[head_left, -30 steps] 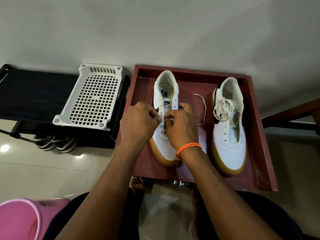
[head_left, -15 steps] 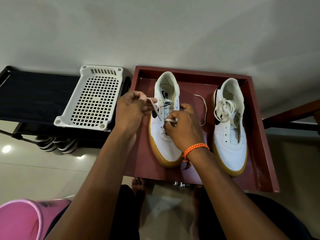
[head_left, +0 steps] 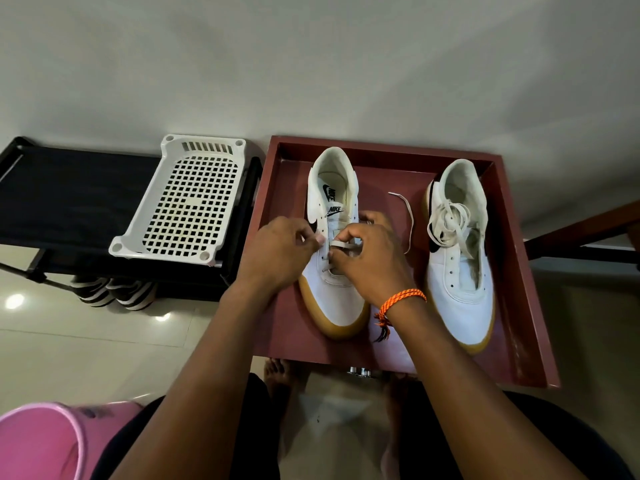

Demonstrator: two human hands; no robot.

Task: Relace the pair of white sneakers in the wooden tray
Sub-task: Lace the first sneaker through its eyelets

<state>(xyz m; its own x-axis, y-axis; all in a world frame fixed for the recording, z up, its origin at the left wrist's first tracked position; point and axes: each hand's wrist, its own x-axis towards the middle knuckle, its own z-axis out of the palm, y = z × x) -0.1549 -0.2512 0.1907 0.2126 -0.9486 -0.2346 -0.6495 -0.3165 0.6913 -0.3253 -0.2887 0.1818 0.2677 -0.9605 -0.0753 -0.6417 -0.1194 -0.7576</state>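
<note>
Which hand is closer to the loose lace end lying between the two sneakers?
Right. The right hand sits just beside the loose lace end; the left hand is across the left sneaker, farther away.

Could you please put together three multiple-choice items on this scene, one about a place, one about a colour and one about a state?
1. Where does the white plastic basket lie?
A. on the black rack left of the wooden tray
B. inside the tray
C. on the floor

2. What colour is the band on the right wrist?
A. blue
B. orange
C. green

3. How is the lace of the right-side sneaker?
A. threaded and tied
B. missing
C. piled loose on top

Answers:
1 A, it rests on the rack beside the tray.
2 B, the braided cord is orange.
3 C, the lace lies bunched over bare eyelets.
</note>
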